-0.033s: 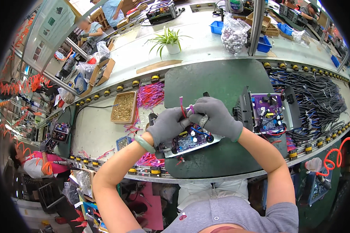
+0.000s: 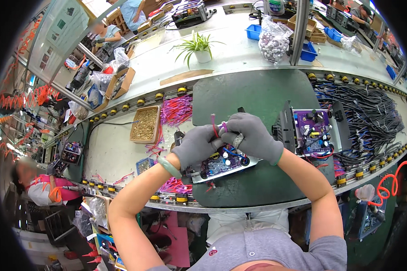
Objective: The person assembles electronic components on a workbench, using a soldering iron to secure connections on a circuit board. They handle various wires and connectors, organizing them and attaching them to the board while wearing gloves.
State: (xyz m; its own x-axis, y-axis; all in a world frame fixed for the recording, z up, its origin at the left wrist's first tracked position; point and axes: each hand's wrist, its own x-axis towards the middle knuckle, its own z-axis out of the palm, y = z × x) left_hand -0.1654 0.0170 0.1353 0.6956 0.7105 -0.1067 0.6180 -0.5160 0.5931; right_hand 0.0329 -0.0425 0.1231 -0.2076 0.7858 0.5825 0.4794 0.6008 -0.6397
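Note:
Both my hands wear grey gloves and meet above an open electronic unit (image 2: pixel 226 165), which has a purple circuit board, coils, blue wires and a pale metal edge. My left hand (image 2: pixel 196 145) has its fingers closed around a pinkish-red wire (image 2: pixel 214 124), whose end sticks up beside the thumb. My right hand (image 2: pixel 253 135) is closed in a pinch against the left fingertips; what lies between its fingers is mostly hidden. A second open unit (image 2: pixel 313 131), with a purple board and dark end panels, stands to the right, apart from my hands.
Under the units lies a green mat (image 2: pixel 257 90). A box of small brass-coloured parts (image 2: pixel 145 124) and bundled pink wires (image 2: pixel 176 110) are on the left. Black cables (image 2: pixel 371 110) pile up at right. Roller rails (image 2: pixel 182 198) edge the bench; a potted plant (image 2: pixel 202 55) stands beyond.

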